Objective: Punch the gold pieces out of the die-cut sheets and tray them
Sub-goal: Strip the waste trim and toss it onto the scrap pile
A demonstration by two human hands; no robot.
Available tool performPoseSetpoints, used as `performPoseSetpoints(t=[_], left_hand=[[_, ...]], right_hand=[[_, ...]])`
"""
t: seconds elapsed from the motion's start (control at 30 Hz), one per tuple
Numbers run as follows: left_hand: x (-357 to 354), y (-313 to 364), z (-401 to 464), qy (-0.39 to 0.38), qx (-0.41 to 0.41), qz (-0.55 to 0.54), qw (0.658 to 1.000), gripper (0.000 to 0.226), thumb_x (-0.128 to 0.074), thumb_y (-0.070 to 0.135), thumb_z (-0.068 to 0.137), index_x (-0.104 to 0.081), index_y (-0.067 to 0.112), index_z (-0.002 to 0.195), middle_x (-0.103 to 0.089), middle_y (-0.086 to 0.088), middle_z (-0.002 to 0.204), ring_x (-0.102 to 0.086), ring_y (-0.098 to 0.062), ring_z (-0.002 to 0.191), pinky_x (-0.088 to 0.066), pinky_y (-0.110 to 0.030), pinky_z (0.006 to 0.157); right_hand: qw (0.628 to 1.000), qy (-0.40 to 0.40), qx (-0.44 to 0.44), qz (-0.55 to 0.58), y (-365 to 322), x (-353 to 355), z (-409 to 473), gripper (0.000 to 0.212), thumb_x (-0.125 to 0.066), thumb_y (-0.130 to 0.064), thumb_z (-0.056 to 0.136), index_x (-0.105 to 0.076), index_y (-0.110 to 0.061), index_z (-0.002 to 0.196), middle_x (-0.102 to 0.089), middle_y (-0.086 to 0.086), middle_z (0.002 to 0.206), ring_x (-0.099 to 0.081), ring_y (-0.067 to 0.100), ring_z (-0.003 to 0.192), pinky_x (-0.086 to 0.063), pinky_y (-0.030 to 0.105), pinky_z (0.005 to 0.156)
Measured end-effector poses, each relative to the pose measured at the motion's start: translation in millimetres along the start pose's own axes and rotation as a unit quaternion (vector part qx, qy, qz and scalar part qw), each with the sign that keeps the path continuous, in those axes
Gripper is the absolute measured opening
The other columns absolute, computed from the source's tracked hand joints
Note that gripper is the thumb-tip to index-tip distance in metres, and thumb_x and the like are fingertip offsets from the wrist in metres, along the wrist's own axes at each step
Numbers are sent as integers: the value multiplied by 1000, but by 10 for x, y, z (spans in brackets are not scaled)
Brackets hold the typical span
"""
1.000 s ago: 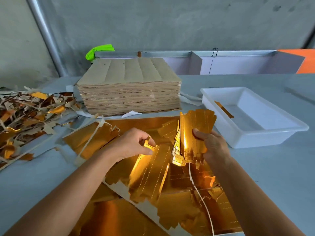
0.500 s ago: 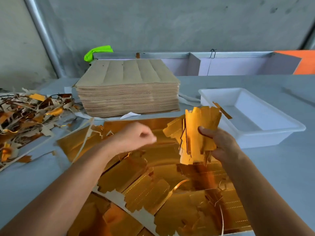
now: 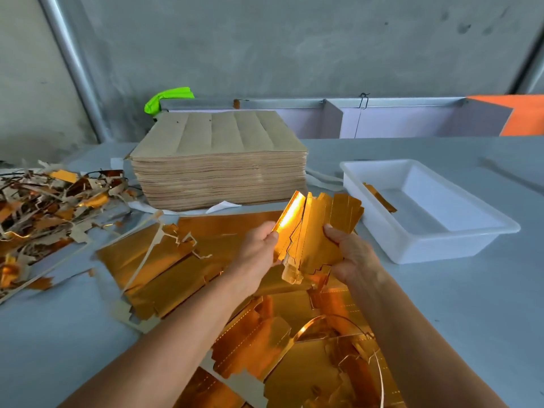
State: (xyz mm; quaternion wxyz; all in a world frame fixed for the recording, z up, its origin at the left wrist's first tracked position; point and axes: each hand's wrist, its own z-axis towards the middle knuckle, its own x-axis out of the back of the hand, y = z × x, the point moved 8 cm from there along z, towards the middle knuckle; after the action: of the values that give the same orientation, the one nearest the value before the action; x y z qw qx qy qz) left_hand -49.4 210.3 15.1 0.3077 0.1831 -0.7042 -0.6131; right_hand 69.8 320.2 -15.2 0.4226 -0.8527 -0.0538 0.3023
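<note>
Both hands hold one upright bundle of punched gold pieces (image 3: 315, 231) above the gold die-cut sheets (image 3: 182, 260) spread on the table. My left hand (image 3: 259, 251) grips the bundle's left edge and my right hand (image 3: 350, 254) grips its right side. The white plastic tray (image 3: 441, 240) stands just right of the bundle, with one gold strip (image 3: 379, 197) leaning against its inner wall. More torn gold sheet and loose gold pieces (image 3: 309, 348) lie between my forearms.
A tall stack of brown-backed sheets (image 3: 219, 160) stands behind the work area. A heap of offcut scraps (image 3: 50, 207) covers the table's left side. A bright green object (image 3: 167, 97) and a grey partition (image 3: 382, 116) lie along the back.
My left hand has left the sheet on the table and come up to grip the bundle's left edge. The bundle has shifted slightly left and fanned out.
</note>
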Motion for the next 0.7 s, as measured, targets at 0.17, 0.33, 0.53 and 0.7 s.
performPoseSetpoints(t=[0.17, 0.33, 0.53, 0.7], left_hand=[[90, 97, 12, 37, -34, 40, 998, 31, -33, 12, 103, -50, 12, 128, -55, -7, 118, -57, -18, 99, -54, -38, 85], [-60, 63, -50, 19, -23, 9, 1000, 34, -33, 15, 103, -49, 17, 134, -54, -4, 130, -51, -19, 120, -42, -40, 104], [-165, 52, -55, -37, 19, -54, 998, 48, -47, 48, 92, -56, 10, 121, -57, -13, 123, -54, -26, 115, -39, -45, 102], [-202, 151, 30, -11, -19, -27, 999, 55, -53, 34, 96, -30, 27, 146, -35, 5, 149, -35, -16, 134, -32, -31, 102]], right_hand=[[999, 0, -38, -9, -43, 7, -29, 20, -69, -10, 83, -51, -17, 87, -65, 14, 92, -61, 37, 79, -48, 52, 50], [999, 4, -43, -15, 52, -73, -45, 15, -67, -9, 85, -54, -16, 86, -69, 13, 80, -62, 36, 74, -47, 53, 52], [986, -27, 137, -90, -84, -165, -75, 28, -55, -17, 96, -49, -24, 122, -65, 6, 112, -65, 30, 99, -53, 56, 85], [953, -72, 261, -139, -157, -339, -223, 32, -52, -17, 97, -45, -35, 123, -62, -3, 116, -62, 21, 106, -54, 47, 87]])
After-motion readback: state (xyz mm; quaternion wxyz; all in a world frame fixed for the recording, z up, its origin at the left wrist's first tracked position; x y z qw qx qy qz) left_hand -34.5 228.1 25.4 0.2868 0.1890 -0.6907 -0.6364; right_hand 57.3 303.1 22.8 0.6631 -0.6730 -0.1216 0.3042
